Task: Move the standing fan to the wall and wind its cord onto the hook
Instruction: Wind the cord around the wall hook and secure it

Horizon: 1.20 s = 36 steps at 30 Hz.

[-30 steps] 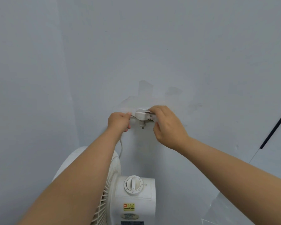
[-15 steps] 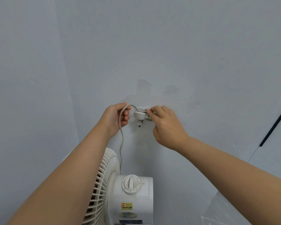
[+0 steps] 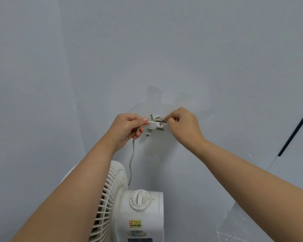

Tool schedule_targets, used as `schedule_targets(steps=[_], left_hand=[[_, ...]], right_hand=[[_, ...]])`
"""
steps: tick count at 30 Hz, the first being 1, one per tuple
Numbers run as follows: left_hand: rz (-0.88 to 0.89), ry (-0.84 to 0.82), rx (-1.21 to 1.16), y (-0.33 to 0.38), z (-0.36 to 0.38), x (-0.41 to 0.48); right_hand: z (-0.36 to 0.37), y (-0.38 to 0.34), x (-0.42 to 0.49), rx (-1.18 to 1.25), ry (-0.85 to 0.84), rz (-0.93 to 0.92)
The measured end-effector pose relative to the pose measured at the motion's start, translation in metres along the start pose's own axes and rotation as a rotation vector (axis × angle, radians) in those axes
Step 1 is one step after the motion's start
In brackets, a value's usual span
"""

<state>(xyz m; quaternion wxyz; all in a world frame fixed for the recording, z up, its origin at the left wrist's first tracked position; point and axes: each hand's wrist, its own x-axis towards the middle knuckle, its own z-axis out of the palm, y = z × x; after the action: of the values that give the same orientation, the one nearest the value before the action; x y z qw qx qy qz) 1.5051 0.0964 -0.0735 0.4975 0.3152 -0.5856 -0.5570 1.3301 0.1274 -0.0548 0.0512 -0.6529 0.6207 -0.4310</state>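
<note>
– White plastic, mostly. One fan (image 3: 140, 215) stands at six o'clock in the view, near the pale grey wall (image 3: 199, 58). It has one round ribbed dial (image 3: 139, 199) on its boxy housing and one yellow sticker (image 3: 135, 223) below that.
– And the grille?
– One curved grille (image 3: 110, 189) of thin radial bars, at nine o'clock of the dial, partly behind the left forearm.
– How many cords?
– One cord (image 3: 131, 165), thin, smooth and greyish. It rises from behind the housing to the left hand (image 3: 128, 127). From there it goes on to one small hook (image 3: 160, 127) on the wall, about mid-view, where some turns lie around it. How many turns, I cannot tell.
– The plug?
– One plug (image 3: 151, 124), flat and white, just at nine o'clock of the hook. One metal pin shows under it, pointing to six.
– The hands?
– Two, bare. The left hand's grip is curled round the cord, thumb tip touching the plug. The right hand (image 3: 184, 127) sits at three o'clock of the hook, and its grip pinches thumb to forefinger on the wound cord at the hook's top.
– Anything else?
– One dark slanted strip (image 3: 296, 133) at three o'clock by the view's edge. Two dull marks (image 3: 154, 93) show on the paint at twelve o'clock of the hook.
</note>
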Motion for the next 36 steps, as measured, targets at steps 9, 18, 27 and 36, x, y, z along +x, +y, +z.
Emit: schedule_targets(steps=[9,18,27,36], left_hand=[[-0.149,-0.19,0.229,0.0,0.002,-0.004],[-0.364,-0.311,0.484,-0.014,-0.004,-0.004],[-0.366,-0.002,0.507,-0.018,-0.004,0.002],[-0.301,0.092,0.512,-0.018,-0.004,0.0]], right_hand=[[0.002,-0.03,0.016,0.597,-0.484,0.719],[-0.007,-0.026,0.021,0.456,-0.573,0.676],[-0.025,-0.008,0.021,0.345,-0.197,0.514],[-0.008,0.031,0.005,0.04,0.063,0.303]])
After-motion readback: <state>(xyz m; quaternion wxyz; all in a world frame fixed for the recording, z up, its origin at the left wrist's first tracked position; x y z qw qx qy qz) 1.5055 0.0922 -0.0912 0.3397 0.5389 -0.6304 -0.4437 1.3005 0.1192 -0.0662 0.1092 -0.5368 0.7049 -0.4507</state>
